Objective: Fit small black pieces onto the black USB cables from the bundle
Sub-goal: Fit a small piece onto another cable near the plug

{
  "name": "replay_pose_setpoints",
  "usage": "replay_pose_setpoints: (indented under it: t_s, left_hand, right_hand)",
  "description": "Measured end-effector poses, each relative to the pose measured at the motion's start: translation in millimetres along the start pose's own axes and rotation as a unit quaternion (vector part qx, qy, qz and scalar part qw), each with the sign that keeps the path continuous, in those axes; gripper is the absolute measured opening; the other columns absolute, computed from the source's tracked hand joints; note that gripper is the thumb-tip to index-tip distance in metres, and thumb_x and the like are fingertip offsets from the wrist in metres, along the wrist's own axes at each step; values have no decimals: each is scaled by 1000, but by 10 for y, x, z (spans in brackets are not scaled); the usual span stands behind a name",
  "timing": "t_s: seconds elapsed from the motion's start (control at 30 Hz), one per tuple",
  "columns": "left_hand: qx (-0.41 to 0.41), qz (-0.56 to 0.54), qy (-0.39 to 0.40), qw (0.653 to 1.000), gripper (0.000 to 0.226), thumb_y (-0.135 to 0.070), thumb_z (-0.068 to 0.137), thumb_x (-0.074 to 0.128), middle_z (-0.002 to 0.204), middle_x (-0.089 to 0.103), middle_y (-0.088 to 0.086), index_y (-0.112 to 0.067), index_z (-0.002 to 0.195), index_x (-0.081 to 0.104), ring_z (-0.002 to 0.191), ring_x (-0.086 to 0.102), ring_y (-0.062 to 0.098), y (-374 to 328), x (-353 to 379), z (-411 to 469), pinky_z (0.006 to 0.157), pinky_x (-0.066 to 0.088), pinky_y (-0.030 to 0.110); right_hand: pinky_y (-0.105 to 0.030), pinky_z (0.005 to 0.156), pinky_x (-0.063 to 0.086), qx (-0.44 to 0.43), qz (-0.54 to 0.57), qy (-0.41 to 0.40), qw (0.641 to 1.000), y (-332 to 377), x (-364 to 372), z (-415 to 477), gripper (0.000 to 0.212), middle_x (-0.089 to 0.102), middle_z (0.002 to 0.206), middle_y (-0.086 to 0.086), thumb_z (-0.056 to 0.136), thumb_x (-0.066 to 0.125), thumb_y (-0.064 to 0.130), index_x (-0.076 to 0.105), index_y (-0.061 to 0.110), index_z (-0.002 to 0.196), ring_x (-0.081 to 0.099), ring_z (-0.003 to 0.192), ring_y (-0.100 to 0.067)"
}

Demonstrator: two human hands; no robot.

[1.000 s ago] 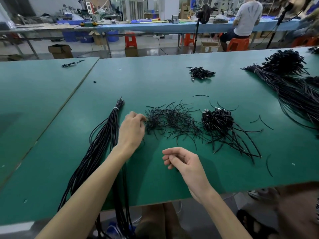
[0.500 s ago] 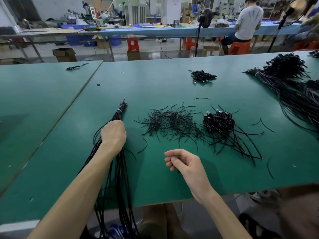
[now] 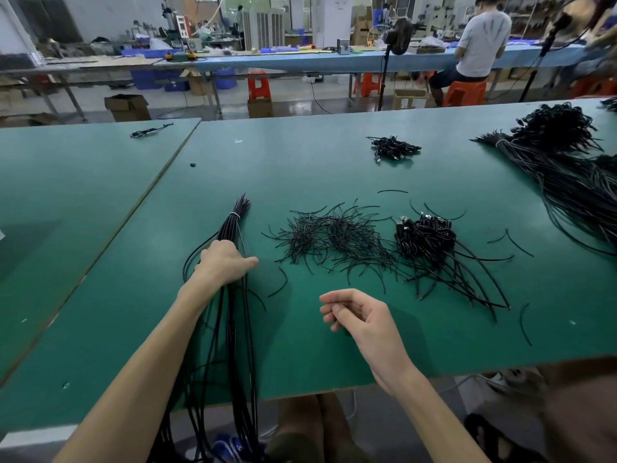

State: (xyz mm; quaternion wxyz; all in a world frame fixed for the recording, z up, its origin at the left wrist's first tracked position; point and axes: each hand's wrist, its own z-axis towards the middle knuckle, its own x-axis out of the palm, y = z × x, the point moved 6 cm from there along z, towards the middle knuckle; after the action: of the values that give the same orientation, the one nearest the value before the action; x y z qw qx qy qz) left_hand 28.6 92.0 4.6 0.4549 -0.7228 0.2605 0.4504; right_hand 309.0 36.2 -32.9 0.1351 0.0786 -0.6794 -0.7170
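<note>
resting across a tied bundle of long black usb cables (image 3: 230,228), the left hand (image 3: 222,264) grips it just below a white tie band (image 3: 234,214). its fingers curl over the far side out of sight, and its thumb stretches toward the right. the bundle lies lengthwise on the green mat-covered work table (image 3: 300,349), with its cut tips fanned at the far end and its long tails running under the forearm and hanging over the near edge. the right hand (image 3: 359,315) hovers above the table near the front edge, well apart from the bundle, fingers loosely curled with the thumb close to the fingertips. whether anything small sits between them cannot be told. beyond the hands lies a loose scatter of short thin black pieces (image 3: 334,238), and just beside it on the right is a tangled heap of coiled black cables with plugs (image 3: 425,233). farther back sits a small pile of black cables (image 3: 394,149), and a big sheaf of black cables (image 3: 574,188) lies along the right edge.
</note>
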Motion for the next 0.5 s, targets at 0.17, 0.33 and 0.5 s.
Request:
replay_pose_setpoints:
  t_s: [0.17, 0.33, 0.5]
  left_hand:
    - [43, 17, 68, 997, 10, -40, 88, 65, 123, 48, 4, -36, 80, 68, 127, 34, 31, -57, 52, -135, 104, 41, 42]
    - [72, -36, 37, 996, 10, -38, 87, 68, 111, 62, 5, -37, 77, 69, 119, 46, 28, -230, -25, -295, 108, 42, 47]
    - [174, -224, 157, 946, 13, -29, 89, 72, 75, 66, -8, -28, 77, 73, 65, 52, 5, -645, 113, -662, 66, 39, 23]
  right_hand:
    - [-25, 77, 57, -2, -4, 2, 1000, 12, 7, 2, 24, 77, 94, -8, 100, 58, -4, 76, 12, 104, 72, 87, -17]
    - [-24, 76, 56, -2, -22, 17, 1000, 15, 32, -6, 24, 77, 93, -6, 101, 57, -2, 76, 13, 105, 72, 86, -16]
    - [-22, 74, 54, -10, -58, 44, 997, 63, 91, -18, 17, 77, 95, -3, 104, 60, 17, 76, 16, 109, 71, 84, -10]
